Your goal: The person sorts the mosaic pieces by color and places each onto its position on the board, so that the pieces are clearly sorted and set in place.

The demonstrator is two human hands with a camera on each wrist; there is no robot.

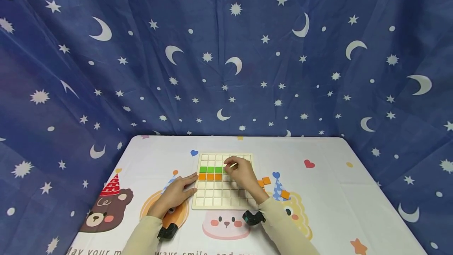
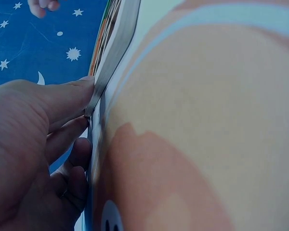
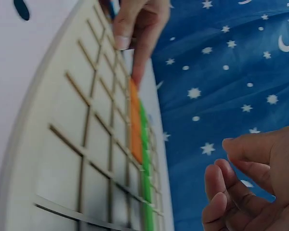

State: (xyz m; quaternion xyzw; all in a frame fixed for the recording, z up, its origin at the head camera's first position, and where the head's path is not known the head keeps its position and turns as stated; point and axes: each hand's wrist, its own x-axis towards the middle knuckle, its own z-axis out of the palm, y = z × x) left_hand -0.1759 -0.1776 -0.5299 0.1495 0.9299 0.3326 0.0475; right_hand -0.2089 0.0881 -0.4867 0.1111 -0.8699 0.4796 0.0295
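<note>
A pale grid board [image 1: 209, 201] lies on the table, with a row of green tiles [image 1: 210, 169] and three orange tiles [image 1: 210, 177] in its cells. My left hand [image 1: 175, 195] rests against the board's left edge, thumb and forefinger spread along it. In the left wrist view, the thumb of that hand [image 2: 29, 115] touches the rim. Above the board, near the green row, hovers my right hand [image 1: 242, 171], its arm covering part of the right side. In the right wrist view, the bent fingers of the right hand [image 3: 250, 180] show no tile between them.
Loose orange tiles lie right of the board, among them one orange tile [image 1: 266, 180] near its edge and another orange tile [image 1: 285, 194] farther out. The right forearm partly hides some. A white cartoon-print cloth [image 1: 329, 207] covers the table; a blue starry curtain [image 1: 226, 101] hangs behind.
</note>
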